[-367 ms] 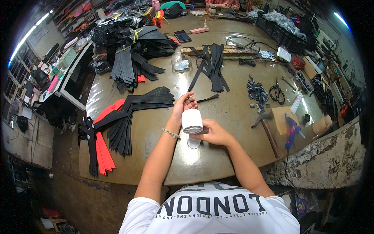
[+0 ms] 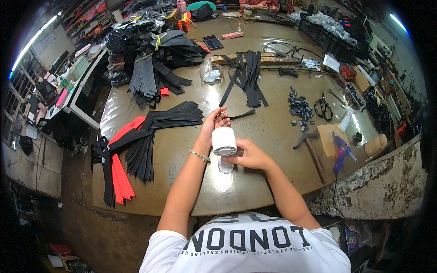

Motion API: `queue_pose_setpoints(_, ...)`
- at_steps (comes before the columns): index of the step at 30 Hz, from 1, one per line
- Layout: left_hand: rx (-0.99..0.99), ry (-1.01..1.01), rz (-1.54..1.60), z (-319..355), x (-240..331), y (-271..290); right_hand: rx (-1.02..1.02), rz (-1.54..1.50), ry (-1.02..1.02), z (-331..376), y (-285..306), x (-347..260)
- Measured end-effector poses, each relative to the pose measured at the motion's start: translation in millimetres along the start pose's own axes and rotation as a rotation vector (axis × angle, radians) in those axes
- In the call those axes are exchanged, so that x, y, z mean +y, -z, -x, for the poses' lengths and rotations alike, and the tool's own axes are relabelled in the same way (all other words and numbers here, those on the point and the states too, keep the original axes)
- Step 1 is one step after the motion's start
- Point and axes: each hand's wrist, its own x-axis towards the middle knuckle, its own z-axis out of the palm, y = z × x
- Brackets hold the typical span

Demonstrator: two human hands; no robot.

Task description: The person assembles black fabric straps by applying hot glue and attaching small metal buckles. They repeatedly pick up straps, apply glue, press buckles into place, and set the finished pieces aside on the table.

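Note:
A white cylinder (image 2: 224, 139) with a spoked round end is upright in front of me. My right hand (image 2: 249, 154) is closed around its lower right side, its thumb beneath the spoked end. Under the cylinder a white rounded piece (image 2: 226, 166) shows; whether the two are joined I cannot tell. Just behind the cylinder, my left hand (image 2: 217, 122) is palm up, its fingers loosely curled and slightly apart. The cylinder hides part of that palm. A short black strap (image 2: 243, 114) lies close to the left fingertips.
Black straps (image 2: 175, 115) and red straps (image 2: 121, 177) fan out at left, below bundled straps (image 2: 150, 68). More black straps (image 2: 252, 79) lie ahead near a clear tub (image 2: 211, 75). At right are black clips (image 2: 300, 107), scissors (image 2: 323, 109), a hammer (image 2: 314, 157) and a blue glue gun (image 2: 341, 152).

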Motion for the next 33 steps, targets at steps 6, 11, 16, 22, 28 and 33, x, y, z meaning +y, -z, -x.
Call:
queue_pose_setpoints(6,0.007,0.007,0.001,0.0,0.4,-0.5,0.044,-0.055,0.090,-0.9,-4.8,2.6)
queue_pose_setpoints(11,0.021,0.002,-0.002,-0.8,-0.2,0.7,0.071,0.035,0.128,-2.8,-7.6,4.4)
queue_pose_setpoints(16,0.016,0.014,0.006,-2.4,-0.4,3.0,0.056,0.067,0.116,-1.6,-5.3,0.8)
queue_pose_setpoints(22,0.016,0.021,0.013,-3.8,0.0,5.3,0.013,0.029,0.052,-0.2,-3.7,-0.2)
queue_pose_setpoints(28,-0.001,0.005,0.006,-2.1,-0.6,3.5,0.090,0.056,0.121,0.7,-5.6,-1.0)
queue_pose_setpoints(33,-0.002,-0.028,-0.046,-2.4,-1.1,1.8,0.183,0.141,0.001,14.6,25.8,-6.5)
